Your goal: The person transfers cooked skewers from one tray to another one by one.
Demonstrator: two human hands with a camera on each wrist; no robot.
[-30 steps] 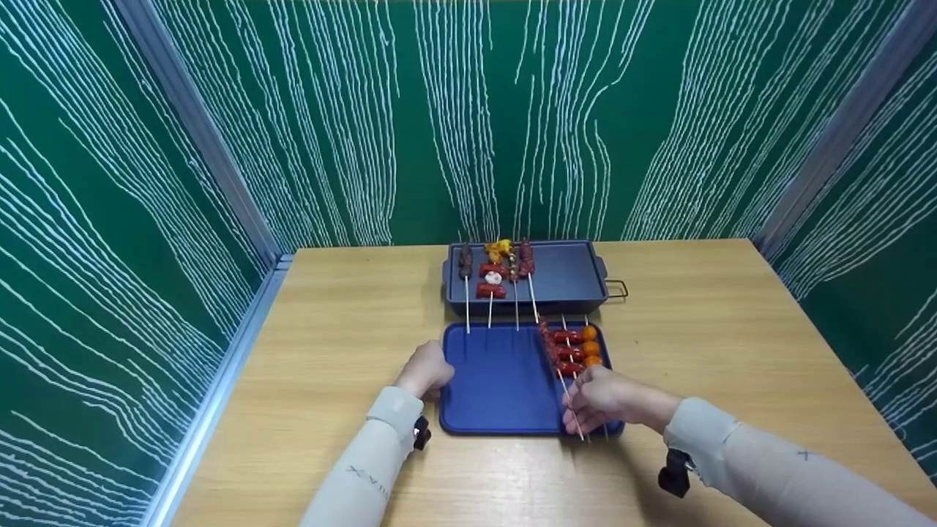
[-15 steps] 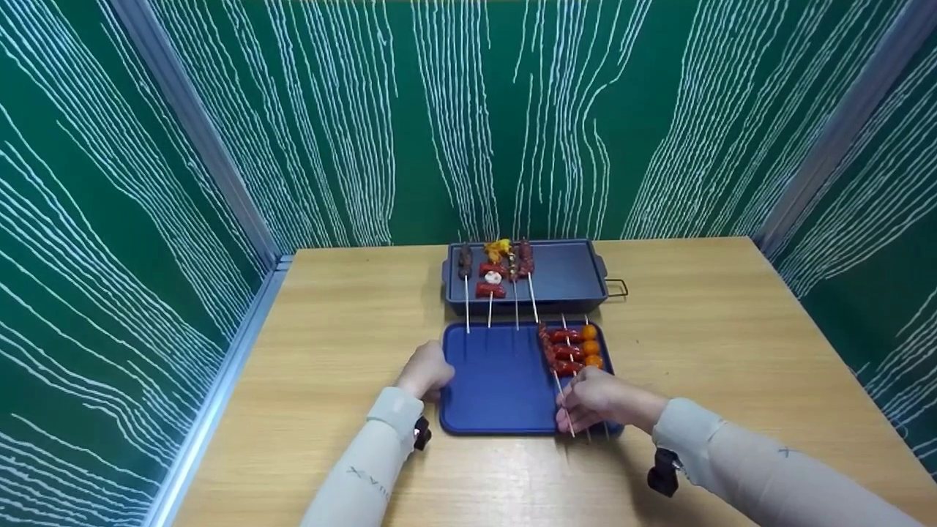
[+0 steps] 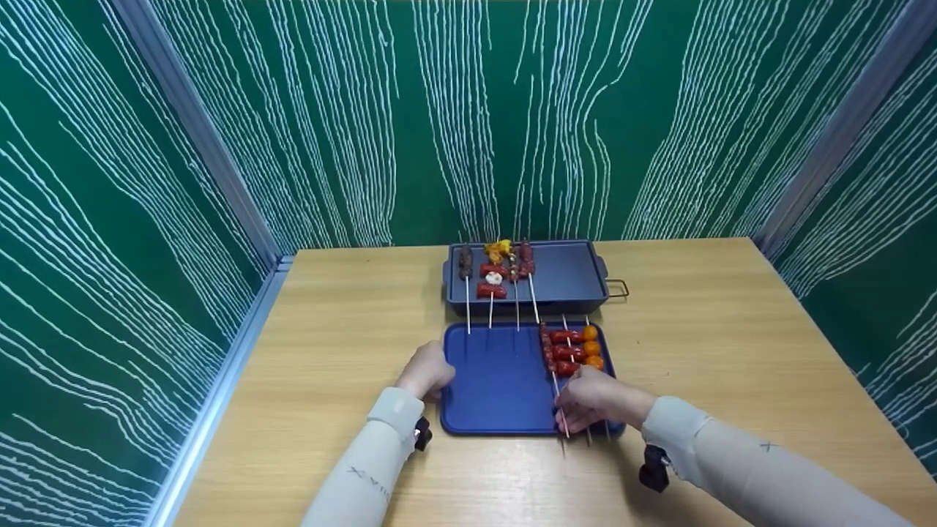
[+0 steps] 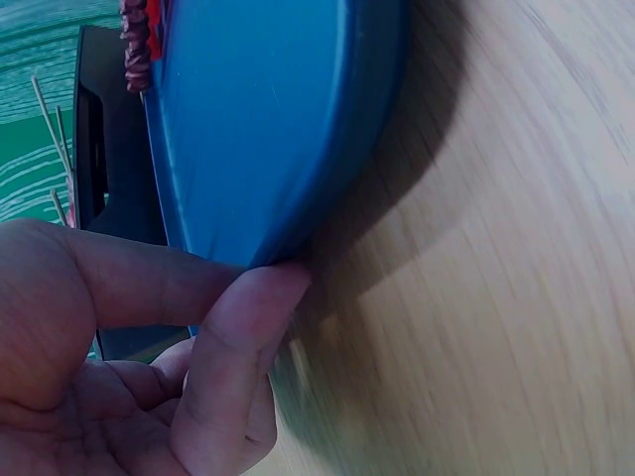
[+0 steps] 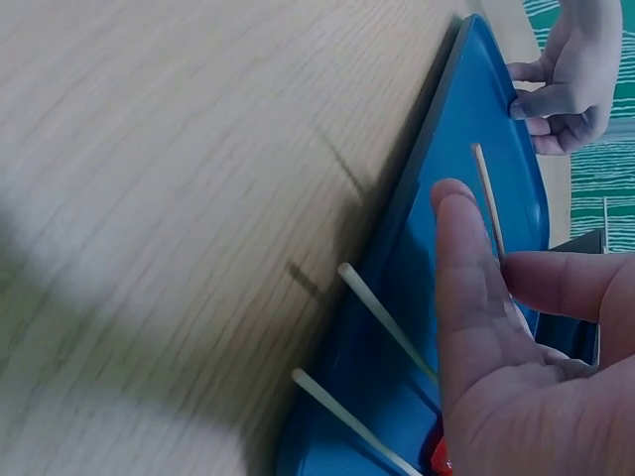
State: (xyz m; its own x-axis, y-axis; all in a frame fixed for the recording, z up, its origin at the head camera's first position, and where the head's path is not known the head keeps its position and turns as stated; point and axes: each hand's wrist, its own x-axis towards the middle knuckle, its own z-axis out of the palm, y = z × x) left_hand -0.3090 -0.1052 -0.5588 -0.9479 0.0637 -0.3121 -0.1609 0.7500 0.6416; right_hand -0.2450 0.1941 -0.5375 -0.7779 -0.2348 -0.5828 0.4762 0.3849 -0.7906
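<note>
My left hand [image 3: 427, 372] pinches the left rim of a blue tray [image 3: 494, 388] between thumb and forefinger, plain in the left wrist view. Over the tray's right part, my right hand [image 3: 594, 399] pinches the bare stick of a dark red meat skewer [image 3: 547, 348]. That skewer's stick [image 5: 488, 193] rises between thumb and forefinger in the right wrist view. Right beside it on the tray lie skewers with red sausage pieces [image 3: 568, 352] and orange balls [image 3: 590, 348]. Their stick ends [image 5: 357, 288] jut past the tray's near edge, and my right hand partly covers them.
Behind the tray stands a dark grill pan [image 3: 564, 271] with a wire handle [image 3: 618, 288] on its right. Several skewers lie in its left half, including mixed sausage ones [image 3: 491, 290], their sticks reaching over the tray. Green walls [image 3: 454, 110] with white lines enclose the wooden table [image 3: 344, 307].
My right hand has shifted slightly left, bringing the meat skewer's stick end left, so the skewer lies straighter along the sausage skewers. My left hand stays at the tray's rim.
</note>
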